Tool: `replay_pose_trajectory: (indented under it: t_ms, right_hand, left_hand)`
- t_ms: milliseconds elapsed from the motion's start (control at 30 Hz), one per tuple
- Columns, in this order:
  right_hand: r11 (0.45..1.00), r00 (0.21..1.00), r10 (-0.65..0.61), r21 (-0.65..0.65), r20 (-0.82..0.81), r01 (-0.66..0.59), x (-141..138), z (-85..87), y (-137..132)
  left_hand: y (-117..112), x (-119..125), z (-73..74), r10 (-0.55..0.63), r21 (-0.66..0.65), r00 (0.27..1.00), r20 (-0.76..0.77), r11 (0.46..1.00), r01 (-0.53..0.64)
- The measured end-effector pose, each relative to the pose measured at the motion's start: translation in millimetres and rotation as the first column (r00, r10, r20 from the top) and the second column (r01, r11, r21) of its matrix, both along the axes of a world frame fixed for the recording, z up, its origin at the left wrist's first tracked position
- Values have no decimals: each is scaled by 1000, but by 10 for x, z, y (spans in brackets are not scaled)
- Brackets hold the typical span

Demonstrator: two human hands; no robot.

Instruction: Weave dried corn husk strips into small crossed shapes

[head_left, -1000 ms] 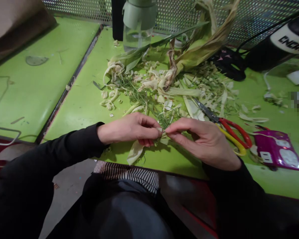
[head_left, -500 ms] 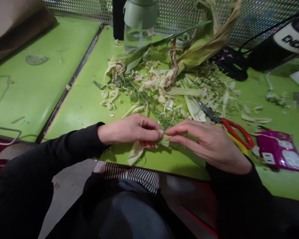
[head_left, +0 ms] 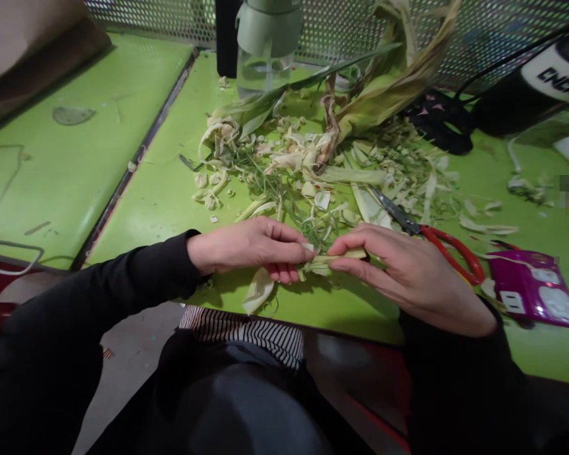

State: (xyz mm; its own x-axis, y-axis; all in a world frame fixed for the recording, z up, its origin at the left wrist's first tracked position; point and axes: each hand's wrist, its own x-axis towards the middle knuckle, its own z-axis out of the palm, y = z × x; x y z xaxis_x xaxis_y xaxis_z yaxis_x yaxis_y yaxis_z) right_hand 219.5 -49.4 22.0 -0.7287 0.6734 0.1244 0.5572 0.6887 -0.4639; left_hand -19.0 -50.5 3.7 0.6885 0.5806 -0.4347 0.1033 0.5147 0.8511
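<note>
Near the table's front edge, my left hand (head_left: 260, 248) pinches a small pale piece of corn husk (head_left: 309, 251) between thumb and fingers. Facing it, my right hand (head_left: 398, 268) grips a pale green husk strip (head_left: 348, 255) between thumb and fingertips; the strip reaches toward the left hand. Whether the two pieces are joined I cannot tell. Below the left hand lies a loose husk piece (head_left: 258, 292). Just beyond the hands spreads a heap of thin green shreds and cut husk bits (head_left: 284, 183). Scissors (head_left: 417, 227) with red and yellow handles lie beside my right hand.
Long dried husk leaves (head_left: 384, 95) lie across the heap. Behind stand a clear bottle with a green lid (head_left: 264, 50) and a perforated screen (head_left: 341, 31). At right are a magenta case (head_left: 533, 284) and a black bottle (head_left: 526, 88); a brown paper bag (head_left: 33, 57) sits left.
My right hand has moved slightly right, away from the left, and more of the husk strip shows between its fingers. The left hand keeps its pinch almost in place.
</note>
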Motion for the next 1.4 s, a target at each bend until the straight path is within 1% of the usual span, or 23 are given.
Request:
replay_pose_trajectory:
  t_ms: [100, 200, 267, 333, 433, 600, 700, 800, 867, 933, 1000, 1067, 1100, 1167, 1267, 1400]
  right_hand:
    - [999, 1000, -10, -32, 12, 11, 6, 4, 3]
    - [998, 1000, -14, -57, -23, 12, 23, 5, 3]
    - [996, 998, -50, -81, -46, 46, 37, 10, 1]
    - [987, 992, -110, -127, -68, 101, 45, 19, -5]
    - [973, 979, -165, -183, -118, 142, 32, 32, -20]
    - [957, 966, -249, -170, -76, 233, -10, 31, -38]
    - [960, 972, -226, -182, -60, 212, -1, 31, -22]
    - [948, 971, -221, -255, -87, 192, 25, 30, -14]
    - [936, 965, -225, -306, -136, 175, 41, 16, -25]
    - [932, 948, -232, -329, -219, 152, 50, -11, -41]
    - [941, 920, -212, -322, -329, 102, 53, -37, -47]
    - [957, 909, -151, -287, -389, 37, 51, -47, -34]
    - [965, 918, -123, -262, -376, 22, 49, -45, -23]
    - [975, 954, -101, -217, -283, 39, 47, -29, 0]
    - [980, 977, -125, -175, -173, 94, 50, 3, 14]
    - [979, 983, -138, -170, -121, 116, 50, 33, -8]
  left_hand:
    - [-5, 6, 4, -2, -16, 1000, 14, 1000, 2]
    - [-10, 12, 13, -5, -29, 1000, 23, 1000, 6]
    - [-13, 7, 24, -5, -26, 1000, 29, 1000, 6]
    - [-17, -6, 34, 3, 4, 999, 35, 1000, -3]
    - [-23, -26, 37, 18, 79, 1000, 23, 997, -19]
    - [-31, -30, 10, 19, 193, 1000, -21, 981, -15]
    - [-38, -32, -3, 15, 262, 997, -71, 965, 4]
    - [-50, -39, -2, 6, 334, 993, -120, 942, 34]
    - [-59, -41, 4, -2, 360, 991, -133, 932, 50]
    - [-66, -39, 9, -6, 372, 991, -136, 926, 57]
    - [-70, -36, 10, -9, 382, 991, -136, 922, 61]
    - [-69, -37, 4, -14, 385, 993, -121, 921, 60]
    - [-67, -40, -1, -14, 384, 994, -108, 922, 55]
    - [-60, -48, -13, -13, 387, 996, -88, 921, 46]
    - [-50, -64, -22, -12, 412, 995, -95, 910, 51]
    - [-45, -74, -9, -20, 433, 993, -117, 899, 69]
